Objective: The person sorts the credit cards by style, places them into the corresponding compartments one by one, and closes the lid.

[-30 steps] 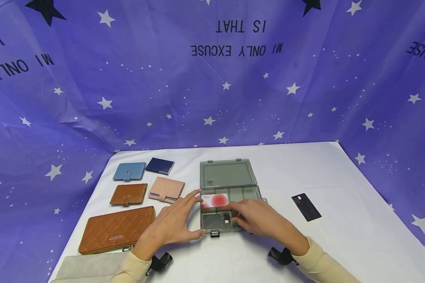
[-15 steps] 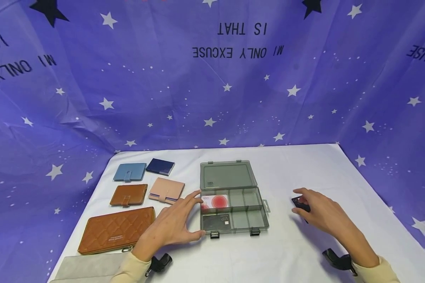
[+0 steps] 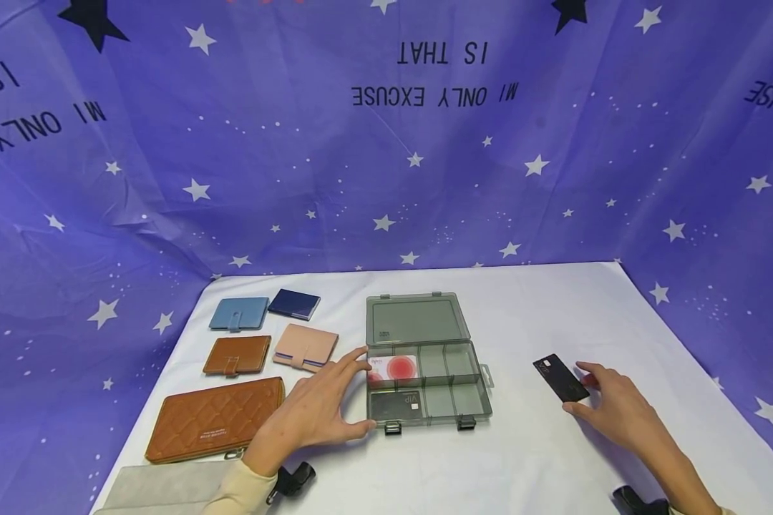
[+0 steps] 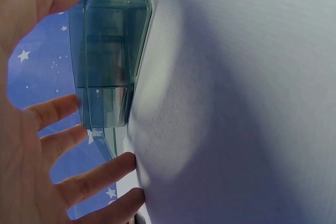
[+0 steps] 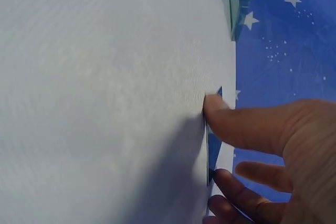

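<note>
The right hand rests on the white surface with its thumb and fingertips pinching the near end of a black card. The card is thin, dark and glossy, with small pale markings near its far corner (too small to read), and it lies flat, angled away from the hand toward the box. In the right wrist view the thumb presses on the card's edge while the other fingers curl beneath it.

Well to the left of that hand stands a smoky grey see-through plastic box, its lid folded open and lying flat behind it. The left hand is spread with relaxed, straight fingers: the forefinger touches the box's far left corner and the thumb its near left corner, bracing the side wall. The left wrist view shows those fingers fanned beside the translucent wall. Just past the fingertips, the box's left compartments hold a white card with a red disc and, nearer the person, a dark card marked VIP.

To the left of the left hand lie a quilted tan wallet, a small brown wallet, a pink wallet, a light blue wallet and a navy card holder.
</note>
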`<state>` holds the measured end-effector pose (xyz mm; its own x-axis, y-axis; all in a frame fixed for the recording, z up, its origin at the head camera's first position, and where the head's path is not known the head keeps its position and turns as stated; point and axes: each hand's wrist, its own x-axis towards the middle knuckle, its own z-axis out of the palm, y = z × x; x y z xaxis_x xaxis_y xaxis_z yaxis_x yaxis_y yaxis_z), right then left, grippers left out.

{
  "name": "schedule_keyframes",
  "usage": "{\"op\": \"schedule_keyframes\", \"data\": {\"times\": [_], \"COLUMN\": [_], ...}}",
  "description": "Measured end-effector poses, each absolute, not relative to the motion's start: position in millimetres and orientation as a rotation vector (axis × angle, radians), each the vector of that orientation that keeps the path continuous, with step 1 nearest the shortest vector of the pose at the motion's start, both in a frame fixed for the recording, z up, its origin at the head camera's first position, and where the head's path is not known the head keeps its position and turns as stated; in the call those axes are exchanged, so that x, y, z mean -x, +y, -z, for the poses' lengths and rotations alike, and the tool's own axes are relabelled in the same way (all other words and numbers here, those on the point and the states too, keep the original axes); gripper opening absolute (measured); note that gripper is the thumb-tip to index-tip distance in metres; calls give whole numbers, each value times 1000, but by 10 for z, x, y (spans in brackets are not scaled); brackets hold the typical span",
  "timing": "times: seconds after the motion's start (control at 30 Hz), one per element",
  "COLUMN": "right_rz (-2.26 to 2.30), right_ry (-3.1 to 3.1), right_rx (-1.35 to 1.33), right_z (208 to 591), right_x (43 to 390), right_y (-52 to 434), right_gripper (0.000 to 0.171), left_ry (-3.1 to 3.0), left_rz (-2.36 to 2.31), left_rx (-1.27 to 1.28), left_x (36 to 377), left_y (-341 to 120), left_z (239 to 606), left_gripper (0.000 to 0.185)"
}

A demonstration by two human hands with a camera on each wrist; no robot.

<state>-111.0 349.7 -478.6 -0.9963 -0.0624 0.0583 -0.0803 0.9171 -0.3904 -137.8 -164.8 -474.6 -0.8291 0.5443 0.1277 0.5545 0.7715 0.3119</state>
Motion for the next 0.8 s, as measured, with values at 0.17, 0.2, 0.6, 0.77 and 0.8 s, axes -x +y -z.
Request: {"op": "schedule_keyframes", "data": {"times": [0.17,0.2,0.6,0.77,0.8], "right_rz": [-703,-718,-703,-757,-761], "right_ry": [-2999,-2994,-2936,-2976,-2978], "right_rx": [-154,-161,-211,-189,-181], "right_z": [4821,4825,4887,4838,4834], "right_x": [1140,1150,1212,1244,1242], "right_y": [3520,3520,3471,3483,3485], "right_gripper": [78,75,71,68,68], "left_ry": [-2920,-2917,-2918,-2930,-2932], "left_rz": [521,520,512,532,535], "left_rx": [916,915,902,903,904], "left_x": [1377,1377,1377,1376,1375], "left_y": [-1647,-1647,-1668,-1656,-1653], "left_z": [4745,4744,4751,4736,4735], "left_gripper": [88,88,89,89,89]}}
